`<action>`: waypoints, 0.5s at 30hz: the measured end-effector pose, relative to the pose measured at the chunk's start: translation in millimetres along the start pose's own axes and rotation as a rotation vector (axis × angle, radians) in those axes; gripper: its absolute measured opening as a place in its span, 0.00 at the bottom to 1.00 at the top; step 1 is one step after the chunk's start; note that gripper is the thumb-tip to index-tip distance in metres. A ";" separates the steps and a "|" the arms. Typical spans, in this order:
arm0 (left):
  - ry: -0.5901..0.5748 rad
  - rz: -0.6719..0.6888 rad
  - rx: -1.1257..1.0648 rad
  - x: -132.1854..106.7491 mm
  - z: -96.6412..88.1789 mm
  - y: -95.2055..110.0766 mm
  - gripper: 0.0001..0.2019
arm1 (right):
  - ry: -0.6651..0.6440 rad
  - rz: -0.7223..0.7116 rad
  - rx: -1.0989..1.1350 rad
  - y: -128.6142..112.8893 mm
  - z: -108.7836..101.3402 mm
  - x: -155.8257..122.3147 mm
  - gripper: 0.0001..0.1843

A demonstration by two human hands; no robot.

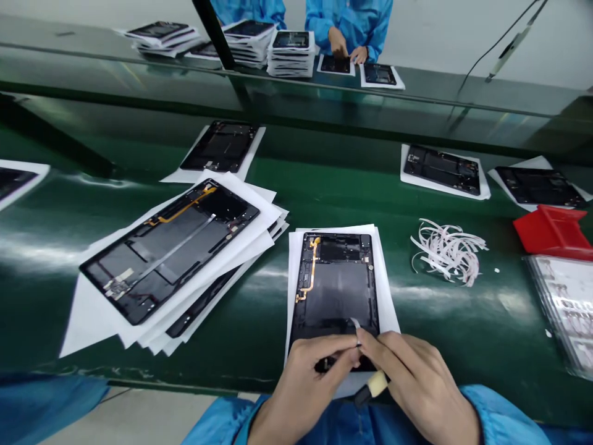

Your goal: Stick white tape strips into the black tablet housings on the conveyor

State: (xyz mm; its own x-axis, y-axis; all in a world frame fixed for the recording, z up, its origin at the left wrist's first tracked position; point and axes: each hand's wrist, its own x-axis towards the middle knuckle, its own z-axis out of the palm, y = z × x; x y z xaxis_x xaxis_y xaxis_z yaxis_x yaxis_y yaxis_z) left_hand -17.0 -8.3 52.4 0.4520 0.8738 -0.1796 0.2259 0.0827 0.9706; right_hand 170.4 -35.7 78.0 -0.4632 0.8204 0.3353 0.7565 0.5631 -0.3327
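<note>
My left hand (301, 386) and right hand (417, 377) close together over the lower edge of a black tablet panel (336, 290), the fingertips (348, 357) of both nearly meeting in a tight pinch on a thin white strip (355, 324) that rises off the panel. Which hand bears the grip cannot be told from this view. A small cream-and-black tool (374, 388) juts out beneath my right hand; whether that hand grips it is hidden.

The panel lies flat on white paper (388, 309) on a green bench (259, 366), its lower end under my hands. An orange flex cable (312, 266) runs along its left side.

To my left, another panel (169, 250) sits atop a loose stack of paper sheets (97, 315), with a further panel (220, 147) beyond. To my right lie a tangled pile of peeled strips (448, 252), a red tray (553, 232), a clear bag of sheets (563, 309) and two more panels (441, 170) (538, 187). Across the bench, a co-worker's hands (345, 49) work over panels beside tall stacks (291, 54).
</note>
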 end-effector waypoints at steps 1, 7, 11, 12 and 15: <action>0.008 0.028 0.037 0.7 0.8 0.3 0.09 | 0.010 -0.010 -0.031 -0.4 -0.2 0.5 0.20; 0.121 0.349 0.264 3.1 3.5 0.9 0.10 | 0.037 -0.004 -0.046 1.6 4.9 -1.7 0.20; 0.076 0.474 0.424 -0.9 -7.3 -0.4 0.11 | -0.025 0.166 0.245 3.3 14.5 -1.1 0.16; 0.062 0.480 0.459 -3.9 -11.8 -2.9 0.11 | -0.065 0.226 0.333 2.5 16.9 1.4 0.15; -0.002 0.434 0.497 -19.0 -25.1 -15.1 0.11 | -0.150 0.371 0.553 -1.9 23.0 13.0 0.11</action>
State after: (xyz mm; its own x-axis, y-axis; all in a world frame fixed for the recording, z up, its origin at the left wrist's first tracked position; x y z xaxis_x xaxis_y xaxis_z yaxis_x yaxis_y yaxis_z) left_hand -50.6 -14.1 45.2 0.5934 0.7770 0.2103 0.3938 -0.5081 0.7660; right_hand 152.4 -23.9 62.8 -0.3079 0.9514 0.0000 0.5488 0.1775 -0.8169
